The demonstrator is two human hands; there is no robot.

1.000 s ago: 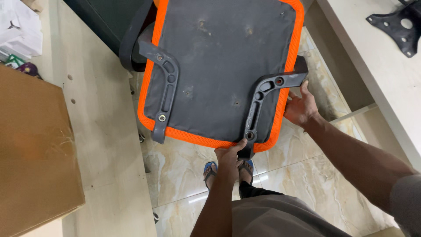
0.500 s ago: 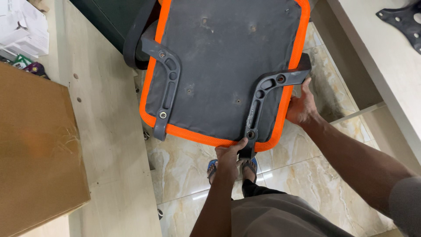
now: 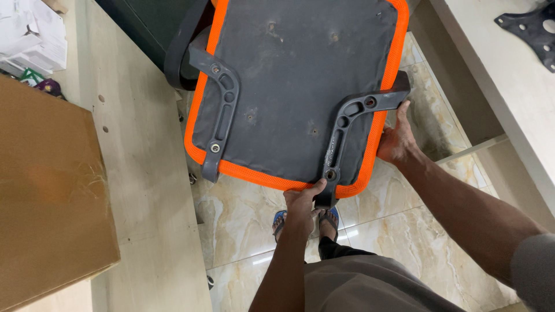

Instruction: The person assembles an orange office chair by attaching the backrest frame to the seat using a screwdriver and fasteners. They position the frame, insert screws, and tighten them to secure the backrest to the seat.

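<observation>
Upturned chair seat (image 3: 289,86) w/ orange rim is being held over the tiled floor (image 3: 243,225): left hand (image 3: 303,199) clamped on near edge by bracket (image 3: 341,144), right hand (image 3: 396,141) gripping side rim. Seat is best being kept level.

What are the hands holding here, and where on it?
Both hold the upturned grey chair seat with orange mesh edge: left hand at its near edge beside the grey plastic armrest bracket, right hand on the right side edge.
</observation>
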